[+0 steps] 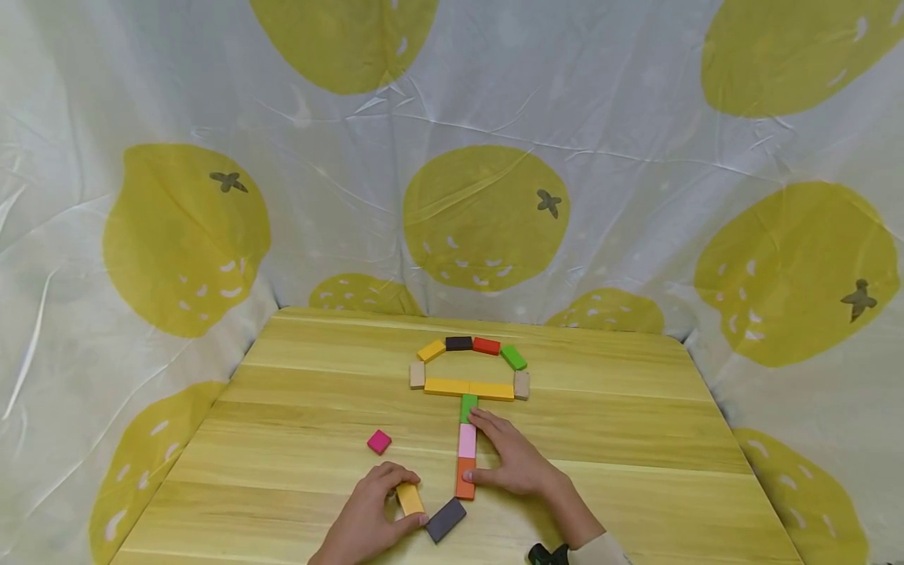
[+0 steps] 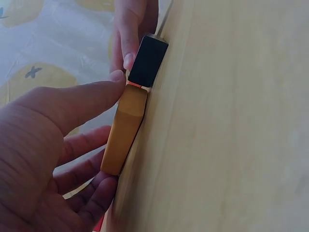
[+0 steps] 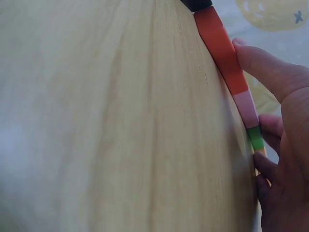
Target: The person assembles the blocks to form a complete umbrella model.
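My left hand (image 1: 370, 510) grips a yellow block (image 1: 410, 499) by its two ends, thumb at the near end and fingers at the far end. The thumb's end of that block is right beside a dark grey block (image 1: 446, 520), which lies at a slant below the column. My right hand (image 1: 519, 455) rests along the column's right side, fingers spread. Its thumb touches the orange block (image 3: 221, 53), and its fingertips are at the green block (image 1: 469, 408). Between these two lies a pink block (image 1: 467, 441).
Above the column, two yellow bars (image 1: 448, 387) lie end to end. An arch of several blocks, including a black one (image 1: 459, 344) and a red one (image 1: 486, 345), curves over them. A magenta block (image 1: 379, 442) lies alone at left. A patterned cloth (image 1: 339, 204) hangs behind the wooden table (image 1: 304, 392).
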A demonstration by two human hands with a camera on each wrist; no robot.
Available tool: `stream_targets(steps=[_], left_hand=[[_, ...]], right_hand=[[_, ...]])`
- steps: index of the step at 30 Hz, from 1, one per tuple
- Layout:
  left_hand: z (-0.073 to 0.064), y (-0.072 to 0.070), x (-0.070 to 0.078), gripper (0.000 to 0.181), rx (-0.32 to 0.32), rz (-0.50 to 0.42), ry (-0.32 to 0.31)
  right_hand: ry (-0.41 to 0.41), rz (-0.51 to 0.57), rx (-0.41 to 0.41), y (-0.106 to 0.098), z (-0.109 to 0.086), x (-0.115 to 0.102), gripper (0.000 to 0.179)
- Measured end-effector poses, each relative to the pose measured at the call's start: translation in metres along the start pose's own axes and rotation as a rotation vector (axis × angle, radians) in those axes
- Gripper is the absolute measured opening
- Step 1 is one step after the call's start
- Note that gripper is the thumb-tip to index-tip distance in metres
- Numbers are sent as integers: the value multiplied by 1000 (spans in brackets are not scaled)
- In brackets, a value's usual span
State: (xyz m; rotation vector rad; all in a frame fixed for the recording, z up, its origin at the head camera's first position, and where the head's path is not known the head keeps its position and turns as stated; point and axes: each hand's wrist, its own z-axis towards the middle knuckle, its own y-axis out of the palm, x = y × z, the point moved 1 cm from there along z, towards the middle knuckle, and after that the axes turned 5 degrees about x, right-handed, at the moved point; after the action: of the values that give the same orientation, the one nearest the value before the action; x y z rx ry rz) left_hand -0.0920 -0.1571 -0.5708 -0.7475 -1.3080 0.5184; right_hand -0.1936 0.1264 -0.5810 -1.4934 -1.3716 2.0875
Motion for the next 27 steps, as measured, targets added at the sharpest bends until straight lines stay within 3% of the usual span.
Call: stream_targets(steps=[18, 27], left_hand=[[-2, 4, -2, 47, 2, -31, 30], [-2, 2, 1, 45, -32, -32, -2]], right_hand=[[8, -1, -3, 0, 0, -1, 96], [-5, -2, 10, 3, 0, 2, 97]])
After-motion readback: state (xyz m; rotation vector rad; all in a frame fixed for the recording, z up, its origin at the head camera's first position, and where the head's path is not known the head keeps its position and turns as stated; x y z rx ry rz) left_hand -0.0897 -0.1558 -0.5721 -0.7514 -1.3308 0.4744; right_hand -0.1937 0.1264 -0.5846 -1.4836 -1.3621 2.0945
